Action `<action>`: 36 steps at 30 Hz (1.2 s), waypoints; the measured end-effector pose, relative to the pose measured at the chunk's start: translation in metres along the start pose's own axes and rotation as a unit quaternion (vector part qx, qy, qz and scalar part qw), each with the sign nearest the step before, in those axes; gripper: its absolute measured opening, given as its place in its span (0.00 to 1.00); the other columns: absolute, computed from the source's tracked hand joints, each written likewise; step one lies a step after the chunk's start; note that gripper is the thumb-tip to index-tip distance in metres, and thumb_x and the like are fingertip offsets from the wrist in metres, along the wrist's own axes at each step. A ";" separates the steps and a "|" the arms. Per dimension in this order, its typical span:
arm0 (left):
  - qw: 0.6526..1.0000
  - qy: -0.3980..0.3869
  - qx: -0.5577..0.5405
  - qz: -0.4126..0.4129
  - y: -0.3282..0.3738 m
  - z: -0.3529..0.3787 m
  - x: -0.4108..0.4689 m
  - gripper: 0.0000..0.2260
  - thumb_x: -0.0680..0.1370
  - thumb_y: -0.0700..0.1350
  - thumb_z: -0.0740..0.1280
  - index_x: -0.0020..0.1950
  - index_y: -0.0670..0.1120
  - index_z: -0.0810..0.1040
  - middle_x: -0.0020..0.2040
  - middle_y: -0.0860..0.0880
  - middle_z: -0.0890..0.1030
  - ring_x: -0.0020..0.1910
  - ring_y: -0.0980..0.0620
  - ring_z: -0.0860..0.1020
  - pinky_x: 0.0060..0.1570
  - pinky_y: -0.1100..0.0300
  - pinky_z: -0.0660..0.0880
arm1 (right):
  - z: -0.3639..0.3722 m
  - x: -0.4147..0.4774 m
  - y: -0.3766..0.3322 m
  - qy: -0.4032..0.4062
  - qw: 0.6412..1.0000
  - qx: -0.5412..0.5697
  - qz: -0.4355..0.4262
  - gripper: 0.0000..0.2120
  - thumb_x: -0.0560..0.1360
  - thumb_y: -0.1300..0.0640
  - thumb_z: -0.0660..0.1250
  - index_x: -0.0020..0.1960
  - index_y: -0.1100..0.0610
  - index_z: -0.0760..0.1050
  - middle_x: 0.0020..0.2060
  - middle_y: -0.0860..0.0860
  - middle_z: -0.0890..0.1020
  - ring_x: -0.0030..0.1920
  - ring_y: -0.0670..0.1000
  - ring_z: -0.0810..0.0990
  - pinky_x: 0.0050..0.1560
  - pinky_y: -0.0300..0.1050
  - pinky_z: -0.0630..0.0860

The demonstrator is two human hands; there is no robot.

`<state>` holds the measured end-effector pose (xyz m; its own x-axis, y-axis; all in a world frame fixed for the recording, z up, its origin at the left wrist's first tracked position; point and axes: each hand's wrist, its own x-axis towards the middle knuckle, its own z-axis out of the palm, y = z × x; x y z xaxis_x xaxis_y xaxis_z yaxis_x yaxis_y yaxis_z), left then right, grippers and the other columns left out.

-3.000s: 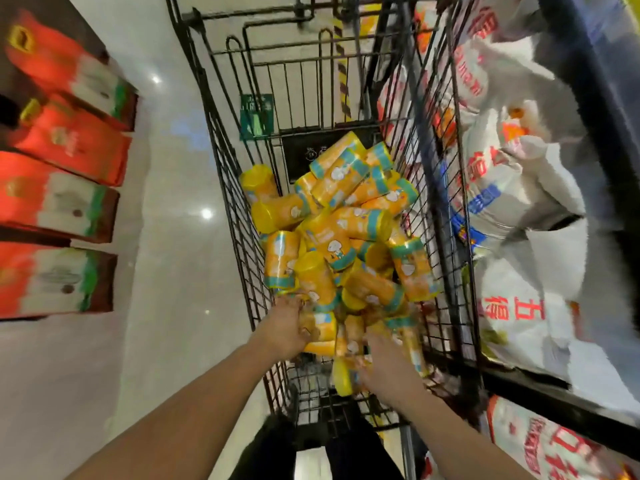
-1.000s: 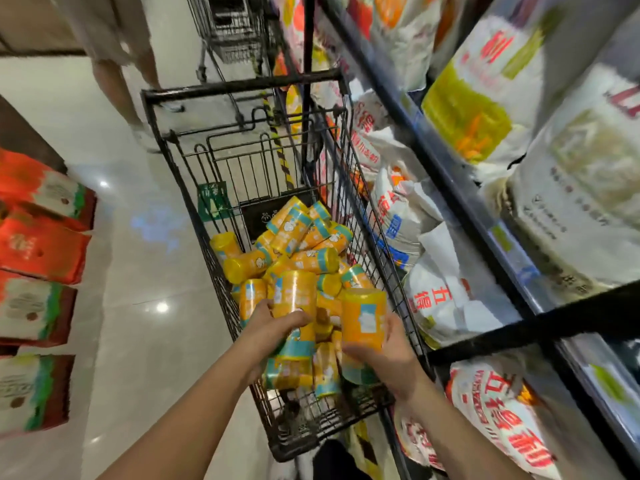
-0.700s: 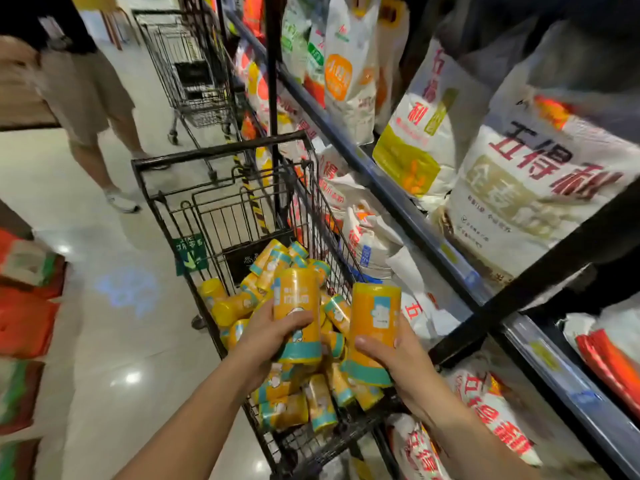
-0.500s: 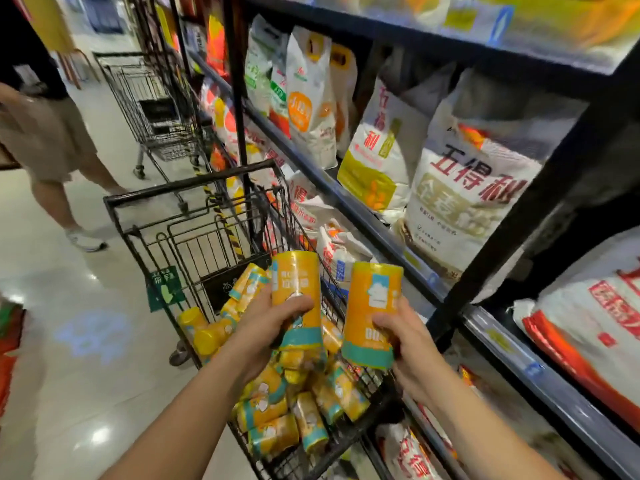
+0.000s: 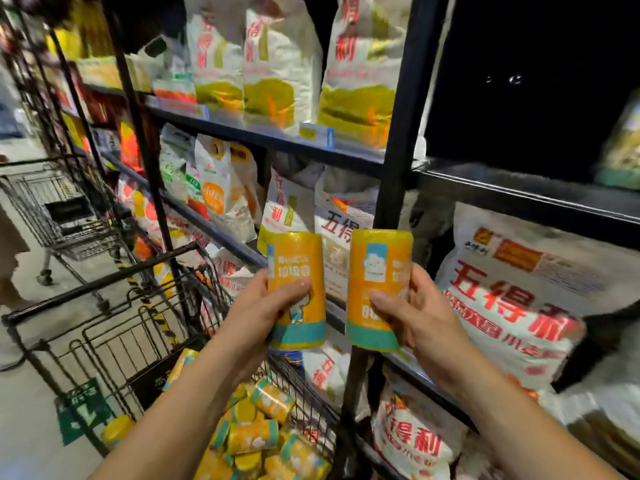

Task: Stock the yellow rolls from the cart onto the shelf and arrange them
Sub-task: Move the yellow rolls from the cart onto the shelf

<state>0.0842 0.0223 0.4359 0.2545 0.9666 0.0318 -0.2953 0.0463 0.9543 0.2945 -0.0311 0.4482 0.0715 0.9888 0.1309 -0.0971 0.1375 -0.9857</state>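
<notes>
Yellow rolls (image 5: 256,441) lay heaped loose in the near end of the cart (image 5: 104,282), against its right wall. Just above that heap two more were held upright, side by side, close but not touching. The left hand (image 5: 252,317) was wrapped round the lower half of the left roll (image 5: 298,251), thumb across the front. The right hand (image 5: 415,317) gripped the right roll (image 5: 381,251) the same way, fingers curled behind. Both rolls were clear of the cart, out in front of the black upright post (image 5: 401,133), not on any shelf yet.

Handling, my guess: light, film-wrapped so likely slick, a bit squashy, not fragile. A mid-body wrap grip suits them, and they should stand on the flat teal-banded end.

Behind the post, flour bags (image 5: 512,289) filled the lower bay. Above them the shelf (image 5: 519,194) at upper right was dark; it looked to have room, but I couldn't make out its contents. Far left down the aisle stood a second cart (image 5: 59,209).
</notes>
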 end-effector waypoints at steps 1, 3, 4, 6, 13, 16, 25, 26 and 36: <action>1.000 -0.011 0.006 0.011 0.006 0.012 0.001 0.25 0.66 0.48 0.73 0.60 0.42 0.75 0.45 0.46 0.85 0.41 0.48 0.84 0.41 0.52 0.80 | -0.009 -0.004 -0.012 0.005 1.000 -0.010 -0.017 0.31 0.64 0.52 0.75 0.66 0.51 0.71 0.55 0.50 0.85 0.56 0.51 0.84 0.57 0.53 0.80; 0.999 -0.037 0.022 0.032 0.017 0.036 0.002 0.26 0.66 0.48 0.75 0.62 0.42 0.75 0.48 0.45 0.85 0.44 0.47 0.84 0.44 0.51 0.80 | -0.025 -0.012 -0.034 0.014 0.998 -0.030 -0.048 0.32 0.63 0.49 0.75 0.66 0.50 0.71 0.55 0.48 0.85 0.56 0.49 0.84 0.56 0.51 0.80; 0.998 -0.050 0.028 0.040 0.022 0.049 0.003 0.27 0.66 0.47 0.76 0.63 0.43 0.75 0.49 0.45 0.85 0.46 0.46 0.84 0.45 0.50 0.80 | -0.034 -0.016 -0.044 0.021 0.997 -0.033 -0.062 0.31 0.63 0.49 0.74 0.65 0.49 0.71 0.55 0.48 0.85 0.56 0.49 0.84 0.55 0.50 0.80; 0.996 -0.064 0.039 0.057 0.030 0.073 0.005 0.27 0.67 0.46 0.78 0.63 0.43 0.75 0.52 0.44 0.85 0.48 0.45 0.84 0.49 0.47 0.80 | -0.052 -0.023 -0.064 0.035 0.995 -0.038 -0.089 0.30 0.65 0.51 0.73 0.65 0.49 0.71 0.54 0.47 0.85 0.55 0.48 0.84 0.52 0.46 0.81; 0.983 -0.118 0.057 0.132 0.057 0.168 0.008 0.24 0.66 0.51 0.76 0.58 0.46 0.76 0.47 0.49 0.84 0.47 0.50 0.83 0.47 0.49 0.79 | -0.123 -0.057 -0.128 0.070 0.983 -0.057 -0.158 0.29 0.65 0.50 0.74 0.64 0.48 0.72 0.54 0.46 0.85 0.54 0.47 0.84 0.49 0.42 0.82; 0.977 -0.132 0.062 0.156 0.066 0.207 0.005 0.27 0.63 0.54 0.77 0.59 0.47 0.76 0.48 0.49 0.84 0.48 0.50 0.84 0.48 0.49 0.79 | -0.150 -0.072 -0.151 0.089 0.976 -0.072 -0.188 0.29 0.64 0.49 0.74 0.64 0.48 0.72 0.54 0.46 0.85 0.54 0.46 0.84 0.50 0.41 0.81; 0.967 -0.177 0.053 0.176 0.079 0.302 0.000 0.30 0.63 0.52 0.77 0.61 0.42 0.75 0.48 0.46 0.83 0.48 0.45 0.83 0.51 0.44 0.80 | -0.213 -0.117 -0.196 0.153 0.954 -0.117 -0.229 0.32 0.63 0.46 0.75 0.66 0.49 0.72 0.54 0.45 0.85 0.54 0.45 0.84 0.53 0.46 0.81; 0.967 -0.180 0.053 0.175 0.080 0.310 0.000 0.32 0.62 0.53 0.77 0.61 0.42 0.74 0.49 0.45 0.83 0.49 0.44 0.83 0.51 0.44 0.80 | -0.219 -0.122 -0.199 0.159 0.952 -0.121 -0.230 0.32 0.63 0.47 0.75 0.65 0.49 0.72 0.53 0.46 0.85 0.53 0.45 0.84 0.53 0.46 0.81; 0.962 -0.205 0.073 0.165 0.088 0.356 0.027 0.31 0.64 0.47 0.80 0.64 0.45 0.75 0.56 0.45 0.84 0.55 0.46 0.83 0.57 0.43 0.78 | -0.260 -0.140 -0.224 0.235 0.933 -0.177 -0.206 0.28 0.67 0.55 0.78 0.64 0.45 0.72 0.51 0.43 0.85 0.51 0.43 0.84 0.54 0.46 0.80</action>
<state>0.3932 -0.0374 0.6271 0.5193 0.7403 0.4270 -0.2983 -0.3112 0.9023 0.5644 -0.2152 0.6234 0.4653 0.7106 0.5278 0.3633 0.3904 -0.8459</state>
